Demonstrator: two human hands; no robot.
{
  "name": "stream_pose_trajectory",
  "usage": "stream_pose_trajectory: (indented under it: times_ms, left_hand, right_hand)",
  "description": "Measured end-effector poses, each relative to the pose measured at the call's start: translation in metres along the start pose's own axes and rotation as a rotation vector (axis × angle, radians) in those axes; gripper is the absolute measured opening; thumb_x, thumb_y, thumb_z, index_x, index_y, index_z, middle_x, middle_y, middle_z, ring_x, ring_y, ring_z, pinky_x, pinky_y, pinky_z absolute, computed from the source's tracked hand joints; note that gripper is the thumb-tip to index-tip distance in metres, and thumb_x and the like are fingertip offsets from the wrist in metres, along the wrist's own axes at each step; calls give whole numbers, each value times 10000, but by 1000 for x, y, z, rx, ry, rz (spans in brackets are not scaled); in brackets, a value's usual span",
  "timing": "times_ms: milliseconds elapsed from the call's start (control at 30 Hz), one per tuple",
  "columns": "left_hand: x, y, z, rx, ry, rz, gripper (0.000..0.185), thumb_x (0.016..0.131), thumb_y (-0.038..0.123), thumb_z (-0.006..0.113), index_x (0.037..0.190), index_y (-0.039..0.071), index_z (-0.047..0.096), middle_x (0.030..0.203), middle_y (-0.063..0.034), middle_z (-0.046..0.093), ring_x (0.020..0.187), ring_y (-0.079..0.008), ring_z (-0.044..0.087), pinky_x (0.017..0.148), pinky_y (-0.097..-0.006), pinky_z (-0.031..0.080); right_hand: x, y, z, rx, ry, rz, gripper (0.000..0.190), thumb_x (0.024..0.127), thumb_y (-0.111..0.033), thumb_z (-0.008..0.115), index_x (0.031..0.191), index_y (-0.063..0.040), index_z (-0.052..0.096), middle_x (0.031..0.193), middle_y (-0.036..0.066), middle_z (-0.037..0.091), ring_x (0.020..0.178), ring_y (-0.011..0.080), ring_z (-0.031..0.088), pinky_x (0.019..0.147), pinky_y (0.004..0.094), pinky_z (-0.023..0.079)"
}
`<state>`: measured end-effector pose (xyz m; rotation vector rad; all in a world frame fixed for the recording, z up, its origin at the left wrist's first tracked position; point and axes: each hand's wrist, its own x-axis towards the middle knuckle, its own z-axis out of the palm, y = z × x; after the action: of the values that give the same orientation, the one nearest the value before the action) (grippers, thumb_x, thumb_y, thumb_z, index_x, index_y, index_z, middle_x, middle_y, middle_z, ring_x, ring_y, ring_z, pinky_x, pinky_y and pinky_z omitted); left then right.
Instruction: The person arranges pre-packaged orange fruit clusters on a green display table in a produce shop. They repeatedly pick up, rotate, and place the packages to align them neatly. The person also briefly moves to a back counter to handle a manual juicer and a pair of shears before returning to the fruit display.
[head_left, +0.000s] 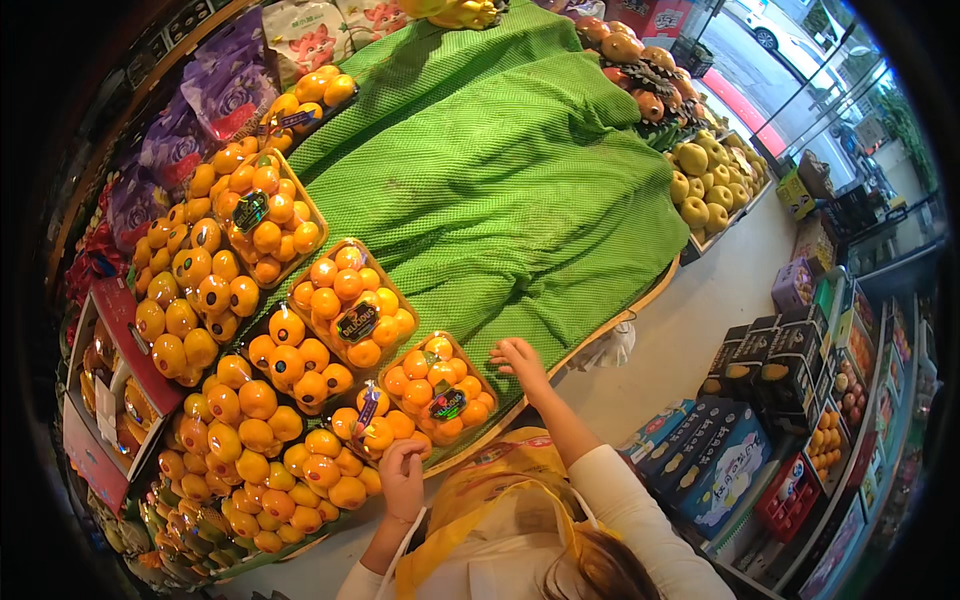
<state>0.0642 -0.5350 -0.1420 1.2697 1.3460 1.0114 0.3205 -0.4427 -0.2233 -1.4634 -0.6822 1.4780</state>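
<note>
My left hand (403, 480) is beside a small wrapped pack of oranges (382, 424) with a purple ribbon at the stand's front edge; whether it touches the pack is hard to tell. Over the green textured cloth (480, 195), my right hand (523, 367) is raised with its fingers apart and nothing in it. Between the hands sits a clear-wrapped tray of small oranges (439, 388) with a black label. Two similar wrapped trays, one nearer the middle (353, 304) and one farther back (270, 217), form a diagonal row with it along the cloth.
Piles of wrapped oranges (247, 427) fill the left side. An open red gift box (112, 390) lies at the far left, near purple bags (225, 82). Yellow-green pears (709, 180) stand at the back right. Across the aisle are stacked blue boxes (709, 465) and black boxes (787, 367).
</note>
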Motion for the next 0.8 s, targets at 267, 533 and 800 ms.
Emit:
stream_pose_trajectory:
  times_ms: [267, 533, 800]
  left_hand:
    - [17, 23, 113, 68, -580, 207, 128, 818, -34, 493, 873, -10, 606, 843, -107, 610, 787, -229, 599, 714, -305, 480]
    - [0, 45, 195, 161, -893, 267, 120, 814, -37, 502, 868, -4, 605, 820, -108, 618, 755, -223, 608, 673, -299, 483]
    - [14, -70, 309, 284, -938, -290, 141, 849, 37, 542, 974, -12, 584, 832, -75, 634, 772, -141, 613, 713, -257, 499]
  right_hand:
    - [-235, 171, -234, 26, 888, 531, 284, 882, -287, 561, 1000, -29, 570, 804, 110, 634, 598, 184, 605, 510, 292, 486]
    - [-412, 312, -222, 484, 979, 1043, 363, 895, -316, 490, 1099, -18, 521, 765, 158, 616, 516, 236, 525, 499, 390, 444]
    - [-292, 274, -399, 171, 714, 695, 295, 841, -289, 542, 939, -15, 594, 798, 119, 634, 575, 204, 592, 467, 355, 464]
